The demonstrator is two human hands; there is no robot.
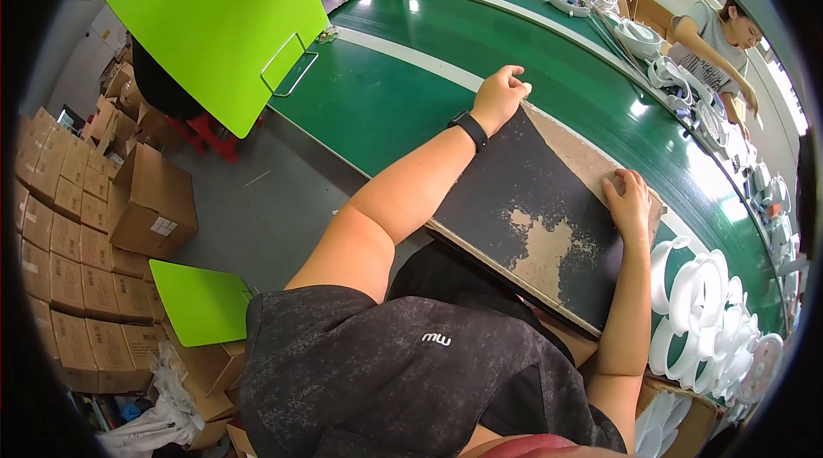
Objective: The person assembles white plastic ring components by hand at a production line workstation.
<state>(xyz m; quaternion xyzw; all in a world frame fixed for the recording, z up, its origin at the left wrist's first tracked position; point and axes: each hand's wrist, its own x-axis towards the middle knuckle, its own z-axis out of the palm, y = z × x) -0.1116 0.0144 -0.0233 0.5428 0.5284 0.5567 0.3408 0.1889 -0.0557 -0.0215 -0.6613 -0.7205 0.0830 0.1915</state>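
A worn black board (489, 201) with bare tan patches lies in front of me at the bench edge. A tan strip (570, 145) shows along its far side. My left hand (500, 101), with a black watch (468, 128) on its wrist, is at the board's far left corner. Its fingers are loosely bent and apart, and I see nothing in them. On the tan strip, toward the right end, rests my right hand (629, 199), fingers bent and spread. To its right stand several white ring-shaped plastic parts (699, 295).
Beyond the board runs a green belt (549, 55), lined on its far side with white parts (639, 36). A person (716, 55) works at the far right. Bright green panels (214, 21) and stacked cardboard boxes (73, 261) are on the left.
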